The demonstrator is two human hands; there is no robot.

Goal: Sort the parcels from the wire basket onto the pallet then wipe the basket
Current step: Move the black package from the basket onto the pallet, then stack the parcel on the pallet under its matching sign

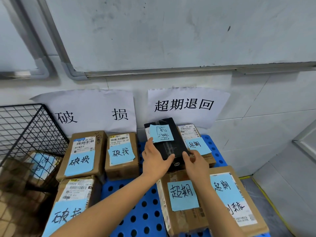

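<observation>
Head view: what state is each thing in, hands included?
black box: gripped at its near end by both hands, blue note on top.
left hand: holds the black box.
right hand: holds the black box.
wire basket: parcels inside.
pallet: labelled boxes on both sides.

A pale, scuffed board in a grey metal frame filled the upper part of the white wall, and a second framed panel stood just beside it at the left edge. Below the frame, two white paper signs hung side by side on the wall, the left sign printed with 破损 and the right sign printed with 超期退回. At the lower right, a yellow stripe ran across the grey floor, near a metal-edged panel at the right border.
</observation>
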